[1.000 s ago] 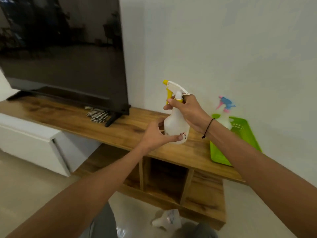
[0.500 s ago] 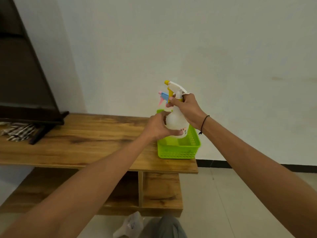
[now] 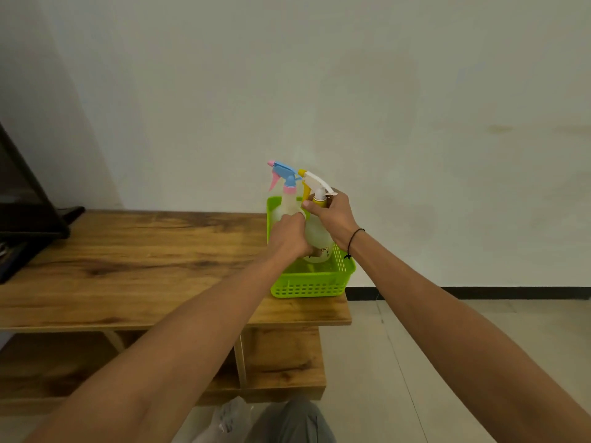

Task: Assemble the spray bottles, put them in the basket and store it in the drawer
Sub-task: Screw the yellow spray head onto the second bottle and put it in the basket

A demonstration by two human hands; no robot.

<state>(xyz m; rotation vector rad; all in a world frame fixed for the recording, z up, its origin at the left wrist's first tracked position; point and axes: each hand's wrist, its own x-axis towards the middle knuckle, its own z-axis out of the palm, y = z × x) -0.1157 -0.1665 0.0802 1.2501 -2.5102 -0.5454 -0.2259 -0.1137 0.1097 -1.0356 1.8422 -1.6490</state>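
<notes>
Translucent bottle [image 3: 316, 238] over perforated plastic basket [image 3: 311, 284].

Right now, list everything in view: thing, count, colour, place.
yellow-trigger spray bottle: 1, white with yellow-white head, held over the basket
blue-trigger spray bottle: 1, translucent, blue-pink head, upright in the basket's far end
basket: 1, lime green, on the stand's right end
TV stand: 1, brown wood, against the wall
television: 1, black, far left, partly cut off
bottle on floor: 1, translucent, bottom edge
left hand: grips the yellow-trigger bottle's body
right hand: grips its neck
</notes>
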